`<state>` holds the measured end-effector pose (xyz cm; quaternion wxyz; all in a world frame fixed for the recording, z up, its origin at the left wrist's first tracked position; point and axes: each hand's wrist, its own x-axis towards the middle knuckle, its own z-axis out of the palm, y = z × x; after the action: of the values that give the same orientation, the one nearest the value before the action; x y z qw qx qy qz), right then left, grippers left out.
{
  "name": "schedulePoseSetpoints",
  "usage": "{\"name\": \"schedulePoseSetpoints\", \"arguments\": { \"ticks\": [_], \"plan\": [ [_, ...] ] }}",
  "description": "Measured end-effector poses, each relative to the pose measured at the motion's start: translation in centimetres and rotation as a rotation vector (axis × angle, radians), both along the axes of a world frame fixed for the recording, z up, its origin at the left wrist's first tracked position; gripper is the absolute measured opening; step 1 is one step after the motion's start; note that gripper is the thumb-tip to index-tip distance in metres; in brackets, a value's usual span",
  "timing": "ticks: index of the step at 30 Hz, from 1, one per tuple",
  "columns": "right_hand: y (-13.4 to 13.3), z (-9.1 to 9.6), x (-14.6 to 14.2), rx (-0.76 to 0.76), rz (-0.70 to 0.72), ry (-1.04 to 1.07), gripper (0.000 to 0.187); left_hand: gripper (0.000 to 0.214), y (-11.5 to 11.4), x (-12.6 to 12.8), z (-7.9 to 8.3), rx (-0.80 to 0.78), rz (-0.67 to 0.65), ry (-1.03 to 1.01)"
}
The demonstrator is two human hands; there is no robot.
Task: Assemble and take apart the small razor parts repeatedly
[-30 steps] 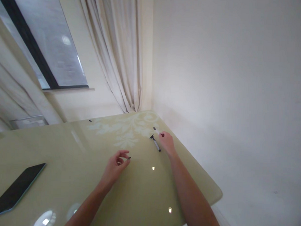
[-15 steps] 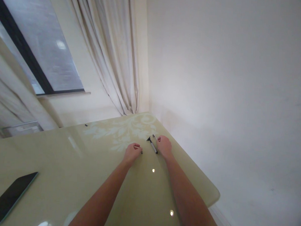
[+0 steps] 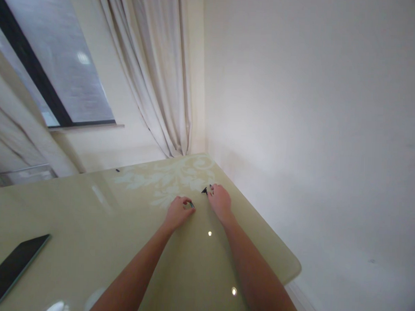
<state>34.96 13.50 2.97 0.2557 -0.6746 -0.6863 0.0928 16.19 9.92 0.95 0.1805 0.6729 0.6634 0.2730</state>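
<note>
Across the glossy, pale olive bench (image 3: 122, 243), towards its far corner, I am pinching a small slim piece (image 3: 192, 205) in my left grip (image 3: 178, 213), thumb and fingertips closing on it. It is showing dark with a bluish glint, and it is looking too small for me to tell its material. Just to the right, my right grip (image 3: 221, 200) is curling low by a razor-shaped tool (image 3: 205, 191), whose black, T-like head is poking out left of my fingertips while the rest is hiding behind my hand. A small dark tip (image 3: 210, 186) is showing right beside the same fingers; I cannot tell whether they are clamping on either thing or only touching. Around us the smooth top is bearing a whitish leaf-and-scroll pattern (image 3: 172, 177) and is mirroring round spots of light (image 3: 209, 233). A short dark piece (image 3: 117, 170) is lying near the far edge, and a flat black slab (image 3: 14, 271) with straight edges is resting well apart to the left. Behind, a cream cloth curtain (image 3: 156, 72) is falling in long soft folds, and a plain matte wall (image 3: 313, 132) is rising along the right
</note>
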Motion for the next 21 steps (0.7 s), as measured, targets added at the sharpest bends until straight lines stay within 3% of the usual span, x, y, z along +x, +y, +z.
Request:
{"name": "schedulePoseSetpoints", "arguments": {
  "ticks": [3, 7, 10, 13, 16, 21],
  "plan": [
    [-0.4, -0.2, -0.1, -0.022, 0.023, -0.040, 0.014, 0.034, -2.1, -2.2, 0.3, 0.055, -0.025, 0.030],
    [-0.5, -0.6, -0.1, -0.045, 0.045, -0.062, 0.014, 0.034, -5.6, -9.0, 0.5, 0.105, 0.009, 0.074],
    [-0.5, -0.7, -0.3, -0.040, 0.071, -0.056, 0.018, 0.037, -7.9, -15.0, -0.5, 0.111, 0.153, 0.204],
    [-0.9, -0.8, -1.4, -0.025, 0.124, -0.042, 0.018, 0.041, -9.3, -19.0, -2.0, 0.095, 0.218, 0.251],
    [-1.9, -0.8, -3.8, -0.010, 0.225, 0.020, 0.017, 0.047, -9.9, -20.4, -2.7, 0.055, 0.216, 0.202],
    [-4.1, -0.9, -10.1, -0.024, 0.407, 0.123, 0.016, 0.043, -9.7, -20.3, -1.9, 0.023, 0.244, 0.201]
  ]
}}
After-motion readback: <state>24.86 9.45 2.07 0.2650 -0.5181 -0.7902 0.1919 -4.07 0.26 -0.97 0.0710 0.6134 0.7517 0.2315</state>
